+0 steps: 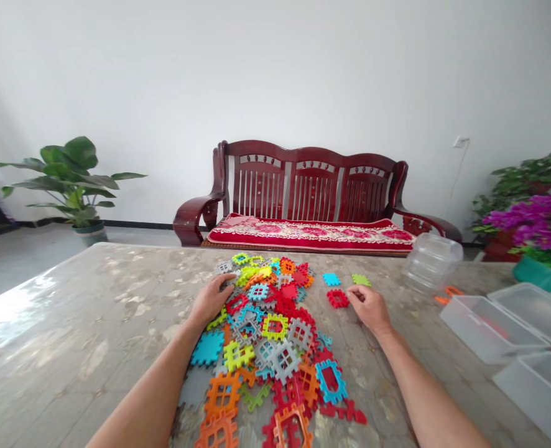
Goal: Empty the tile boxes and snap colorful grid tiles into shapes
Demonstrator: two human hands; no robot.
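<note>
My left hand [212, 300] rests at the left edge of a heap of plastic interlocking building tiles [275, 326], its fingers stretched over grey and coloured pieces near the far end. Whether it touches one beneath the fingers is hidden. To the right of the heap, my right hand [370, 308] has its thumb and fingertips pinched together at the right edge of a red window-frame tile [338, 298], which lies about flat on the table. Just beyond that tile are a solid blue tile [331, 279] and a lime-green tile [361, 280].
The table [93, 348] has a shiny patterned cover. At right stand clear plastic boxes [494, 326], a clear rounded container [431, 264] and orange pieces [449, 295]. A wooden bench [313, 186] stands behind the table, with potted plants [77, 177] at left and purple flowers [534, 221] at right.
</note>
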